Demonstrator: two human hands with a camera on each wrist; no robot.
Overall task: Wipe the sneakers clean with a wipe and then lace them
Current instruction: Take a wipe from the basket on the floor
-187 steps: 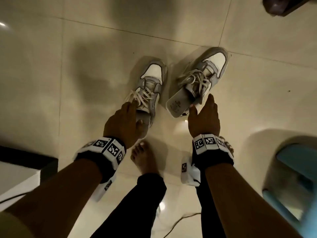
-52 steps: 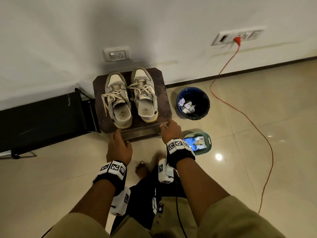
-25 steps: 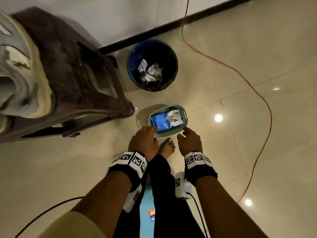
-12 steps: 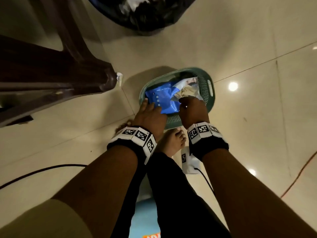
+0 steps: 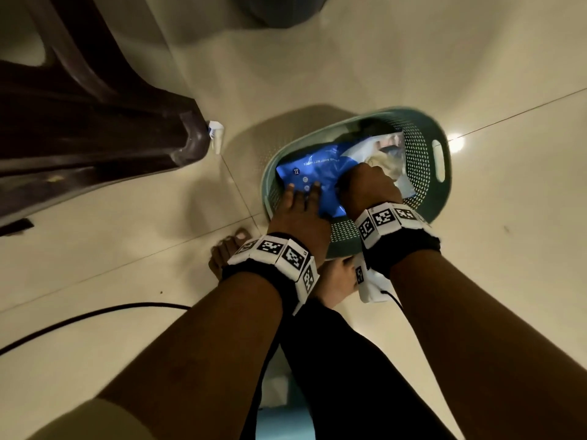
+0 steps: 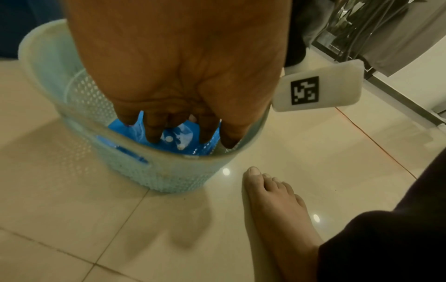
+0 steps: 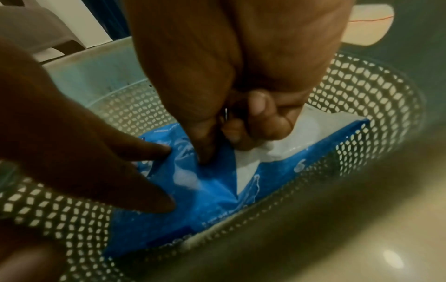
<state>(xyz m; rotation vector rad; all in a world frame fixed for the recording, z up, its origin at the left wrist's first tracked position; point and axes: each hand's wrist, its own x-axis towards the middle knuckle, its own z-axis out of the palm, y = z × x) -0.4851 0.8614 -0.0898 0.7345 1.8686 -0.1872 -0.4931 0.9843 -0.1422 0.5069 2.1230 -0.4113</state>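
A blue wipes pack (image 5: 317,173) lies in a teal perforated basket (image 5: 440,185) on the floor. My left hand (image 5: 303,188) presses flat on the pack's near end with straight fingers (image 6: 154,133). My right hand (image 5: 365,176) is curled over the pack's open middle. In the right wrist view its thumb and fingers (image 7: 255,122) pinch a white wipe (image 7: 253,158) sticking out of the pack (image 7: 212,190), while the left fingers (image 7: 149,150) hold the pack down. The sneakers are out of view.
A dark brown plastic stool (image 5: 95,122) stands at the left, its leg close to the basket. A blue bin (image 5: 279,7) is at the top edge. A black cable (image 5: 79,319) crosses the tiled floor. My bare feet (image 6: 272,206) stand just before the basket (image 6: 169,171).
A second ago both hands were at the basket's near rim. Now they are inside it, the left flat on the pack and the right pinching at its opening.
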